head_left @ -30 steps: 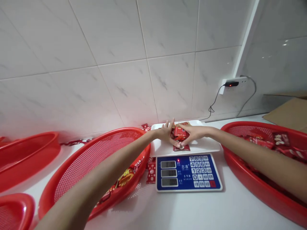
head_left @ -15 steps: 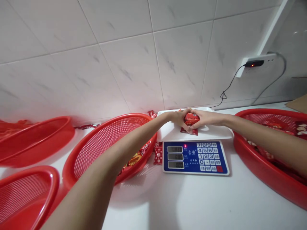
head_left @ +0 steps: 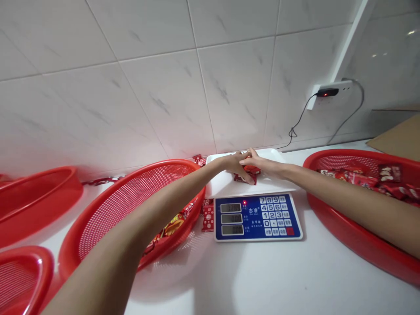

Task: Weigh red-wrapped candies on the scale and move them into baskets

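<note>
On the white tray point(head_left: 219, 183) of a blue-faced weighing scale point(head_left: 258, 217), my left hand point(head_left: 236, 164) and my right hand point(head_left: 262, 165) meet from either side. Between them is a small heap of red snack packets point(head_left: 252, 169), partly covered by my fingers. Both hands curl round the heap, the left over its near left side and the right with its fingers over the top. A darker red packet point(head_left: 241, 178) pokes out below my left hand. How many packets lie beneath is hidden.
At left, under my forearm, a red mesh basket point(head_left: 108, 210) holds some packets; more red baskets point(head_left: 39, 197) stand further left. Another red basket point(head_left: 328, 154) with packets is at right. Loose packets point(head_left: 208, 218) lie beside the scale. A charger point(head_left: 327, 92) sits in the wall socket.
My hands have drawn closer together over the packets, covering more of them, and the right fingers now reach over the top. The view has shifted slightly right.
</note>
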`<state>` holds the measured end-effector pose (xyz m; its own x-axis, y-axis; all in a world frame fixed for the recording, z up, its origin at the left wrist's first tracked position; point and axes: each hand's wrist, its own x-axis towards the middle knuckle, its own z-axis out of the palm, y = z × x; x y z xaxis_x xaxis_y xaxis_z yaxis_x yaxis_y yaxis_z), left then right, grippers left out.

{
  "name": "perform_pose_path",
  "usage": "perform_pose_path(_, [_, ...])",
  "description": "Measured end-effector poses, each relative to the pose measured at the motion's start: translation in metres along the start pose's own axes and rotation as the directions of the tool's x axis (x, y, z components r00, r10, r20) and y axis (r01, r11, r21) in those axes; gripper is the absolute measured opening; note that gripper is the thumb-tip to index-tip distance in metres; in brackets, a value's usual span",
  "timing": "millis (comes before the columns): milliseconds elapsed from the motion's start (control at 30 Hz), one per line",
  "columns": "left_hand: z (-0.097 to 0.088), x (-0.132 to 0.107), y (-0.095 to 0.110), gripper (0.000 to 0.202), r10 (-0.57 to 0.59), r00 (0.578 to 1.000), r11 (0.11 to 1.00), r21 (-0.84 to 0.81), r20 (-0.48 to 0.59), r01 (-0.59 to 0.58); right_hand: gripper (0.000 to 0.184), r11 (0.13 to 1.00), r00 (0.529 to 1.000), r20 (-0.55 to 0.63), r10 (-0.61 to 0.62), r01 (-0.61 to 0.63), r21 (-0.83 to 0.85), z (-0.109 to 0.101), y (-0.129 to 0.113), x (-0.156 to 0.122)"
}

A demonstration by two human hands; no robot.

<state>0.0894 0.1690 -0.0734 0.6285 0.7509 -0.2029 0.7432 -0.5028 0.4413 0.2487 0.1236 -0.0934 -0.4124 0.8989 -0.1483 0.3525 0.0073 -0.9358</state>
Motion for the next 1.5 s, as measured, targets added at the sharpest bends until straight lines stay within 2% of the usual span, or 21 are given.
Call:
perform_pose_path(100, [0.003, -0.006, 0.004, 0.089, -0.014, 0.999, 1.0, -0.023, -0.043, 0.013, 0.112, 0.998, 0.997, -0.076, 0.007, -0.002, 0.061, 0.007, 0.001, 0.001])
perform_pose_path(233, [0.009, -0.012, 0.003, 0.042, -0.051, 0.992, 0.997, -0.056, -0.114, 0.045, 0.106, 0.998, 0.952, -0.299, 0.068, -0.065, 0.02, 0.018, 0.0, 0.003])
perform_pose_path(300, [0.009, -0.012, 0.0, 0.033, -0.076, 0.988, 0.995, -0.077, -0.133, 0.066, 0.1, 0.997, 0.924, -0.378, 0.053, -0.071, -0.035, 0.022, -0.002, 0.005])
perform_pose_path(367, [0.007, -0.01, -0.002, 0.032, -0.109, 0.987, 0.99, -0.102, -0.121, 0.097, 0.096, 0.997, 0.919, -0.394, 0.004, -0.034, -0.069, 0.024, -0.003, 0.006])
perform_pose_path(467, [0.0, -0.009, -0.004, 0.03, -0.163, 0.982, 0.979, -0.141, -0.098, 0.149, 0.098, 0.995, 0.943, -0.327, -0.066, 0.036, -0.098, 0.021, -0.001, 0.001])
perform_pose_path(600, [-0.006, -0.015, -0.009, 0.027, -0.2, 0.973, 0.961, -0.218, -0.112, 0.172, 0.1, 0.988, 0.973, -0.194, -0.126, 0.106, -0.108, 0.005, 0.007, -0.014])
perform_pose_path(667, [-0.011, -0.02, -0.012, 0.025, -0.201, 0.971, 0.951, -0.263, -0.132, 0.161, 0.107, 0.985, 0.983, -0.133, -0.125, 0.107, -0.136, -0.005, 0.011, -0.022])
perform_pose_path(733, [-0.019, -0.027, -0.013, 0.02, -0.197, 0.966, 0.943, -0.301, -0.165, 0.141, 0.118, 0.965, 0.988, -0.066, -0.142, 0.124, -0.231, -0.014, 0.013, -0.025])
perform_pose_path(833, [-0.04, -0.046, -0.015, 0.014, -0.2, 0.952, 0.933, -0.342, -0.233, 0.113, 0.137, 0.844, 0.98, 0.016, -0.198, 0.179, -0.506, -0.022, 0.013, -0.018])
perform_pose_path(900, [-0.057, -0.068, -0.02, 0.02, -0.216, 0.939, 0.928, -0.354, -0.268, 0.112, 0.143, 0.752, 0.977, 0.077, -0.198, 0.202, -0.627, -0.023, 0.013, -0.008])
perform_pose_path(967, [-0.072, -0.096, -0.032, 0.025, -0.249, 0.926, 0.928, -0.343, -0.285, 0.144, 0.14, 0.734, 0.975, 0.141, -0.172, 0.223, -0.642, -0.019, 0.014, 0.002])
perform_pose_path(1033, [-0.08, -0.128, -0.053, 0.025, -0.305, 0.915, 0.926, -0.306, -0.264, 0.22, 0.123, 0.741, 0.966, 0.184, -0.18, 0.256, -0.62, -0.014, 0.017, 0.011])
perform_pose_path(1133, [-0.073, -0.17, -0.094, 0.013, -0.419, 0.893, 0.898, -0.219, -0.165, 0.381, 0.094, 0.713, 0.954, 0.198, -0.227, 0.301, -0.633, -0.009, 0.02, 0.016])
perform_pose_path(1200, [-0.058, -0.19, -0.122, 0.013, -0.49, 0.866, 0.868, -0.149, -0.097, 0.474, 0.09, 0.696, 0.95, 0.211, -0.229, 0.312, -0.647, -0.01, 0.018, 0.015])
perform_pose_path(1300, [-0.034, -0.203, -0.158, 0.021, -0.555, 0.831, 0.832, -0.032, -0.037, 0.554, 0.092, 0.698, 0.957, 0.243, -0.16, 0.283, -0.657, -0.016, 0.015, 0.01])
perform_pose_path(1367, [-0.023, -0.206, -0.173, 0.022, -0.572, 0.82, 0.819, 0.047, -0.018, 0.572, 0.094, 0.686, 0.966, 0.231, -0.119, 0.248, -0.684, -0.019, 0.015, 0.007])
perform_pose_path(1433, [-0.017, -0.207, -0.18, 0.021, -0.565, 0.825, 0.818, 0.115, -0.025, 0.564, 0.094, 0.65, 0.968, 0.207, -0.14, 0.247, -0.719, -0.018, 0.017, 0.004])
perform_pose_path(1500, [-0.014, -0.209, -0.18, 0.035, -0.542, 0.838, 0.821, 0.175, -0.054, 0.543, 0.087, 0.611, 0.962, 0.179, -0.206, 0.269, -0.744, -0.014, 0.019, 0.001])
